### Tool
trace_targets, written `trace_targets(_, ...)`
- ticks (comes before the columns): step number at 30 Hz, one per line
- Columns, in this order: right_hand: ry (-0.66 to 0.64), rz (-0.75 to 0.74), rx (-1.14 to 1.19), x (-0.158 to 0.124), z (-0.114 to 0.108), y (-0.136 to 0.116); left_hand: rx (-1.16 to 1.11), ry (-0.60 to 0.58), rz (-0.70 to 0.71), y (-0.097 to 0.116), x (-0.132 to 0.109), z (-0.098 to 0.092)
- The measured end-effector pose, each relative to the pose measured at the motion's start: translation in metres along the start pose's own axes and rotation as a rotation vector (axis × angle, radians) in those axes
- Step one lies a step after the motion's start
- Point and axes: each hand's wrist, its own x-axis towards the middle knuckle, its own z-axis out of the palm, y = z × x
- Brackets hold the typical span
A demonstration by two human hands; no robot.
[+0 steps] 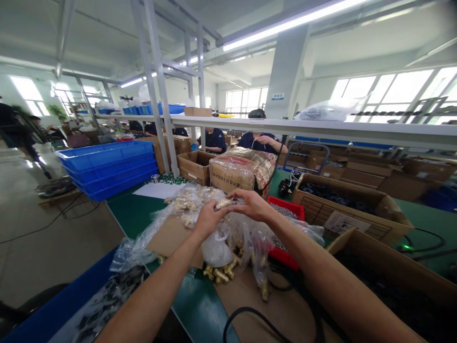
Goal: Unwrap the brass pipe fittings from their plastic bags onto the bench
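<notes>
Head view shows the left hand [206, 220] and right hand [252, 204] both pinching one brass part [223, 203] above the tabletop [200, 305], with some bagged parts [185, 202] behind and many loose parts [219, 273] left below.

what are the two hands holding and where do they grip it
A small brass fitting, held between both hands: left hand fingers at its left end, right hand fingers at its right end.
</notes>
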Motion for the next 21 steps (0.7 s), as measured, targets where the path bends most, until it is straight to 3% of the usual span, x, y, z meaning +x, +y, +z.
trace_targets(5,-0.038,-0.038,0.029,0.0,-0.001,0.0,-0.083,-0.145,-0.1,-0.002,0.001,-0.008)
trace_targets(11,0.014,-0.128,-0.149,0.004,-0.002,-0.007,-0.126,-0.182,-0.183,0.004,-0.002,-0.006)
trace_targets(15,0.071,-0.101,-0.218,0.008,-0.009,-0.012,-0.15,-0.126,-0.155,0.005,-0.003,-0.008)
trace_targets(19,0.113,-0.058,-0.333,0.015,-0.019,-0.012,-0.111,-0.004,-0.098,0.01,0.004,-0.023)
trace_targets(21,0.1,-0.035,-0.403,0.019,-0.023,-0.011,-0.09,0.002,-0.067,0.018,0.009,-0.03)
